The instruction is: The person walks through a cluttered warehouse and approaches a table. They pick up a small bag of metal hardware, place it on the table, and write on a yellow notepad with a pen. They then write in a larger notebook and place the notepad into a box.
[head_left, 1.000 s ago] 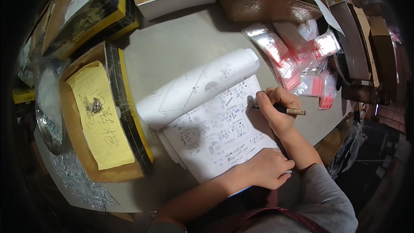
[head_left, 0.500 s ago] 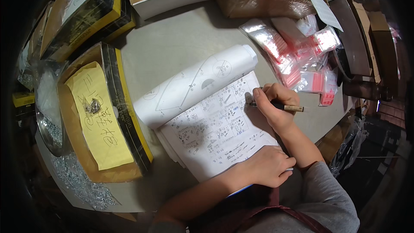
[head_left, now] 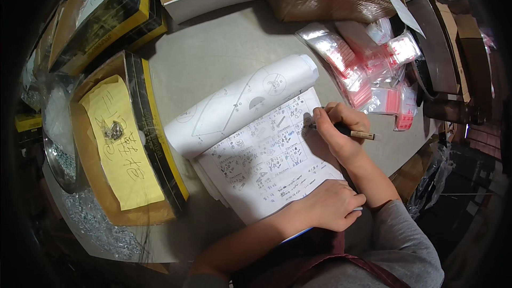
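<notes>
My right hand [head_left: 344, 128] is closed round a dark marker pen [head_left: 361, 134] with a tan end. Its tip side points down at the right part of a printed sheet [head_left: 256, 176] covered with small drawings and handwritten marks. The top pages of the stack are curled back into a white roll [head_left: 242, 104] with line drawings. My left hand [head_left: 333, 205] rests over the sheet's lower right corner, fingers curled. A thin pale edge shows by its fingertips, but what they hold, if anything, is hidden.
To the left stands an open box [head_left: 162, 149] with a yellow handwritten paper [head_left: 125, 154]. Behind are a white box of screws [head_left: 216, 0] and a brown carton [head_left: 325, 2]. Clear, red-marked plastic bags [head_left: 368, 69] lie to the right; loose screws [head_left: 101, 224] at lower left.
</notes>
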